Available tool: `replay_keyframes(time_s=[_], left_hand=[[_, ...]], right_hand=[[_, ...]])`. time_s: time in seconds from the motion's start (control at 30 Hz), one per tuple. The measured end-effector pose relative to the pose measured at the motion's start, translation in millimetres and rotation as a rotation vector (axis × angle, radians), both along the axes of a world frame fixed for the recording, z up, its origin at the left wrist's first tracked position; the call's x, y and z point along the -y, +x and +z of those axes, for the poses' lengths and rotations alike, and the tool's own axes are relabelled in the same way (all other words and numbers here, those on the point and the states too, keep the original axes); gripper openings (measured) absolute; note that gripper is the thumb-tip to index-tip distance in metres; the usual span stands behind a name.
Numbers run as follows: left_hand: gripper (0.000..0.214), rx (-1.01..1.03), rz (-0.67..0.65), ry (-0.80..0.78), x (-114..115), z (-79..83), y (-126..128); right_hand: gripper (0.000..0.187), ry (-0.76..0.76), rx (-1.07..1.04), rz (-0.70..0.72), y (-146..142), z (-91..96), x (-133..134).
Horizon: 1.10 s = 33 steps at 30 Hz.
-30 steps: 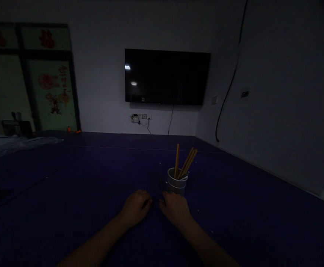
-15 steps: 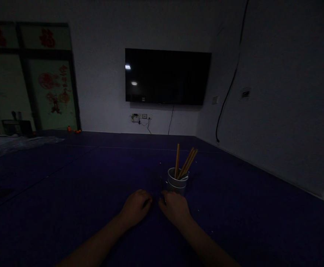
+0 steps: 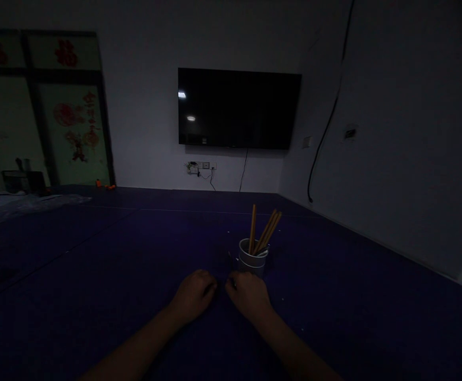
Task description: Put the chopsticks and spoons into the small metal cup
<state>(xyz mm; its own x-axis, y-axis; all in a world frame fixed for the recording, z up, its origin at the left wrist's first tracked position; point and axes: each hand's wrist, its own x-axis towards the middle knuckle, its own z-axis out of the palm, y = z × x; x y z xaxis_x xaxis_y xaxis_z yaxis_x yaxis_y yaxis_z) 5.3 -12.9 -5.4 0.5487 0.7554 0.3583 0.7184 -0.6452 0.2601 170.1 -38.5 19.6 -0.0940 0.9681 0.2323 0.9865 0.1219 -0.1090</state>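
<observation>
My left hand (image 3: pixel 194 294) rests on the dark blue tabletop (image 3: pixel 151 248), fingers curled in a loose fist with nothing visible in them. Close by on its right, my right hand (image 3: pixel 250 293) is also curled, knuckles up. Its fingertips are partly hidden, and a tiny bright spot shows by the thumb. A thin dark stick-like thing (image 3: pixel 230 258) rises just beyond its fingers; whether they hold it is unclear. Right behind this hand stands a pale cup (image 3: pixel 250 261), its lower part covered. Several wooden sticks (image 3: pixel 270 233), perhaps pencils or chopsticks, lean in it.
Crumpled clear plastic (image 3: pixel 33 205) lies at the left. Small orange things (image 3: pixel 106 185) sit at the far left edge. A dark television (image 3: pixel 239 108) hangs on the far wall above sockets (image 3: pixel 203 165). A black cable (image 3: pixel 326 129) runs down the right wall. The room is dim.
Both hands stay almost in place. The thin dark thing by my right hand shows slightly less distinctly. The cup and sticks have not moved.
</observation>
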Motion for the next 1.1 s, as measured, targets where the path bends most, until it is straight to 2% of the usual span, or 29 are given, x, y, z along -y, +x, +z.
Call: replay_keyframes(time_s=[0.5,0.87,1.1], left_hand=[[0.020,0.013,-0.013,0.017,1,-0.4,-1],[0.021,0.021,-0.009,0.026,3,1.7,1],[0.020,0.005,-0.014,0.025,2,1.5,0]], right_hand=[[0.024,0.035,-0.070,0.027,2,-5.5,-2],[0.017,0.017,-0.094,0.089,5,-27.3,-16],[0.019,0.009,-0.113,0.116,7,-30.6,-20]])
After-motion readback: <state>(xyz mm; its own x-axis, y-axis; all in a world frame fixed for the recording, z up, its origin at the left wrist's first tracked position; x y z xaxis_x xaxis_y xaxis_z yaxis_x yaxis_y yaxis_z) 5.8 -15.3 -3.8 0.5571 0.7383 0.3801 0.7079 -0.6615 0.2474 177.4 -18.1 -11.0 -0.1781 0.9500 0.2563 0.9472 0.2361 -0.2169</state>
